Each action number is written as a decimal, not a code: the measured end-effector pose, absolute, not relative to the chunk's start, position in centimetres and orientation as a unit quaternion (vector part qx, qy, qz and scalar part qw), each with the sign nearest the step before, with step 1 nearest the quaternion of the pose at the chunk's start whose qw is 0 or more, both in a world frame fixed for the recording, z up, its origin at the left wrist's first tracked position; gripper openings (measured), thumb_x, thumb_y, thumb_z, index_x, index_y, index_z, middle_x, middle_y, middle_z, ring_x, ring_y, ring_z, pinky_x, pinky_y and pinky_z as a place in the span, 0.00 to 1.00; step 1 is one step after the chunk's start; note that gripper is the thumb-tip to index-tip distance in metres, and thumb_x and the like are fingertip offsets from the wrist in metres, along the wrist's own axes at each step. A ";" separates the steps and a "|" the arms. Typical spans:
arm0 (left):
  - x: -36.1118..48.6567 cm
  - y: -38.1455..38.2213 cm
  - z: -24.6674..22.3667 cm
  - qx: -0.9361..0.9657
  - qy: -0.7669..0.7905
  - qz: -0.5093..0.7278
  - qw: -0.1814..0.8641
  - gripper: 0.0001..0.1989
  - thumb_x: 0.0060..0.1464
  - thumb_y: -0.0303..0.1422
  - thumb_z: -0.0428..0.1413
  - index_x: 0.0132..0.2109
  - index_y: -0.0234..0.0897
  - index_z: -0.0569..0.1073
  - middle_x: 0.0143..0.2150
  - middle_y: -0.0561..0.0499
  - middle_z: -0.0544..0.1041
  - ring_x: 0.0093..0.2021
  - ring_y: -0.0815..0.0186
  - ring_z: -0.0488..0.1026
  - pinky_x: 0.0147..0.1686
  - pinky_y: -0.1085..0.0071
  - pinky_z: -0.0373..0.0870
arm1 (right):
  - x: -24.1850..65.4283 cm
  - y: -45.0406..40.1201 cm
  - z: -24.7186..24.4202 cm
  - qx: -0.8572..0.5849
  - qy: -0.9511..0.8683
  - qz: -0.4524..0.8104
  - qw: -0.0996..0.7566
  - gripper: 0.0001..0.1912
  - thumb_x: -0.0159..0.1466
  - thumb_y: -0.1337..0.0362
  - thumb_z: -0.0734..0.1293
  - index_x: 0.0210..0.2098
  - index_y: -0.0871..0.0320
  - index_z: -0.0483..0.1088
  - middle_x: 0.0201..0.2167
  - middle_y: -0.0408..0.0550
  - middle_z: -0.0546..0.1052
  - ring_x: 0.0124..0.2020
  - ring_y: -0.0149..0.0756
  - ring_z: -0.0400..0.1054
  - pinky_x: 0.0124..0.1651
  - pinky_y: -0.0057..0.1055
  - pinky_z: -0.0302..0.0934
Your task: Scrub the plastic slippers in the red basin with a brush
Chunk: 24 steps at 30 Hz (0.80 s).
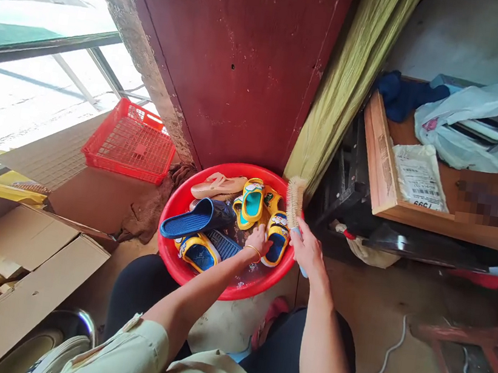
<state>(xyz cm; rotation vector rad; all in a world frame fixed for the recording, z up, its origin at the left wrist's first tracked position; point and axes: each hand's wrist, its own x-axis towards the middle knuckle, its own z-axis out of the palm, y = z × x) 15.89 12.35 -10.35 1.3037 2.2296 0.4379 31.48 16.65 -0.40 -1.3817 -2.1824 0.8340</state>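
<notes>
A red basin [165, 259] holds water and several shoes. My left hand [258, 243] is inside it, beside a yellow and blue clog [277, 239]; its fingers are bent, and whether they grip anything is hidden. At the basin's right rim, my right hand [308, 246] is closed round the blue handle of a scrubbing brush [294, 201], whose pale bristles point up and left. A yellow clog with a teal inside [252, 204] rests near the middle. Toward the left lie a navy slipper [189, 223], a tan sandal [218, 186] and another yellow and blue clog [200, 255].
Behind the basin stands a dark red door panel [237, 69] with a yellow-green curtain [339, 94] beside it. A red plastic basket [133, 141] and flattened cardboard [45, 270] are at the left. A wooden drawer [383, 161] with bags stands right.
</notes>
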 end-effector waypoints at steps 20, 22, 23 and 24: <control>2.1 -2.8 -8.5 0.501 0.739 0.440 0.095 0.19 0.59 0.38 0.52 0.56 0.38 0.72 0.46 0.46 0.73 0.45 0.61 0.73 0.48 0.63 0.71 | 26.3 10.6 -2.2 -0.353 -0.871 0.339 -0.045 0.28 0.70 0.60 0.57 0.69 0.44 0.59 0.51 0.47 0.80 0.49 0.42 0.76 0.50 0.33 0.65; 2.0 -3.4 -9.4 0.488 0.746 0.444 0.087 0.19 0.60 0.38 0.52 0.57 0.38 0.71 0.47 0.46 0.72 0.47 0.60 0.73 0.50 0.62 0.71 | 26.9 10.8 -2.3 -0.366 -0.869 0.323 -0.074 0.27 0.70 0.60 0.56 0.68 0.44 0.60 0.51 0.48 0.80 0.48 0.43 0.76 0.49 0.34 0.65; 2.1 -3.5 -9.6 0.487 0.750 0.440 0.083 0.20 0.59 0.37 0.52 0.58 0.38 0.70 0.47 0.46 0.72 0.48 0.60 0.73 0.50 0.61 0.71 | 27.1 11.0 -2.3 -0.374 -0.869 0.316 -0.072 0.27 0.70 0.59 0.55 0.68 0.44 0.60 0.51 0.49 0.80 0.48 0.44 0.76 0.49 0.35 0.65; 2.2 -3.6 -9.9 0.488 0.755 0.430 0.079 0.22 0.59 0.37 0.53 0.59 0.38 0.69 0.48 0.45 0.72 0.48 0.60 0.73 0.51 0.61 0.71 | 27.2 11.1 -2.4 -0.379 -0.868 0.314 -0.063 0.27 0.70 0.59 0.55 0.68 0.45 0.60 0.50 0.49 0.80 0.47 0.43 0.76 0.48 0.34 0.65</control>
